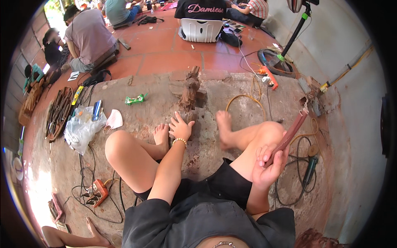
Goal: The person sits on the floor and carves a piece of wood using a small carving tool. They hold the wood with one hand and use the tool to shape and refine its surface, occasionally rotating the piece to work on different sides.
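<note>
My right hand (271, 161) is raised over my right knee and closed around a long reddish-brown strip (291, 129), apparently wood. The strip tilts up and away to the right, with a groove or seam running along it. My left hand (181, 127) is spread, palm down, between my feet, a beaded bracelet on its wrist. Just beyond its fingertips a rough brown carved wood piece (191, 89) rises from the ground. Whether the left fingers touch the wood beneath is not clear.
Left are a plastic bag (78, 130), a face mask (114, 119), a green packet (135, 98) and a bundle of carving tools (60, 111). Orange power strips (98, 192) trail cords. A green corded tool (309, 171) lies right. Several people sit ahead; another person's leg (76, 237) shows lower left.
</note>
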Tool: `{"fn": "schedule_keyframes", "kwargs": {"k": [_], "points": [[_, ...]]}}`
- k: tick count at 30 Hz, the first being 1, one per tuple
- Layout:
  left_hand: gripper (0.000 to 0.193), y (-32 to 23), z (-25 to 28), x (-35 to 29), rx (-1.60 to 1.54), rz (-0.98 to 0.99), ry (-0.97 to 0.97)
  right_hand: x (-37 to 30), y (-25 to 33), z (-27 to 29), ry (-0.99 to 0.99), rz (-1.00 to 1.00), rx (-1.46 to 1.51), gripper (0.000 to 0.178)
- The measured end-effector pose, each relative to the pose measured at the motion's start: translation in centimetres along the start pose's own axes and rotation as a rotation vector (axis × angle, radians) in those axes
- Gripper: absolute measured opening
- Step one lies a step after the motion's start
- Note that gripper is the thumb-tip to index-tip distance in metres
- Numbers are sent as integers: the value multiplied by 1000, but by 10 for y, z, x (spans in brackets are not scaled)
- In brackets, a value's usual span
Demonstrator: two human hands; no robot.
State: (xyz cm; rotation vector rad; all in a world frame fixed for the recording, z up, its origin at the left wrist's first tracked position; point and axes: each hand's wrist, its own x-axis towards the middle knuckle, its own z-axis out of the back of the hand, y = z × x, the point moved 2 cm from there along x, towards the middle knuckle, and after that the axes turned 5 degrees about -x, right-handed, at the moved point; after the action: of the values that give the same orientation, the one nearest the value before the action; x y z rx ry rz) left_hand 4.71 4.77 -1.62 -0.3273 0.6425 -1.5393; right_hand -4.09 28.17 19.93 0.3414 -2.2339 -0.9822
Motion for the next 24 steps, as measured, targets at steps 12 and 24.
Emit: {"fn": "schedule_keyframes", "kwargs": {"k": [12, 24], "points": [[103, -23, 23, -2, 33, 94, 48, 102, -27, -28, 289, -21, -725, 33], [89, -11, 6, 15, -55, -183, -284, 159, -242, -53, 1576, 212, -1423, 25]]}}
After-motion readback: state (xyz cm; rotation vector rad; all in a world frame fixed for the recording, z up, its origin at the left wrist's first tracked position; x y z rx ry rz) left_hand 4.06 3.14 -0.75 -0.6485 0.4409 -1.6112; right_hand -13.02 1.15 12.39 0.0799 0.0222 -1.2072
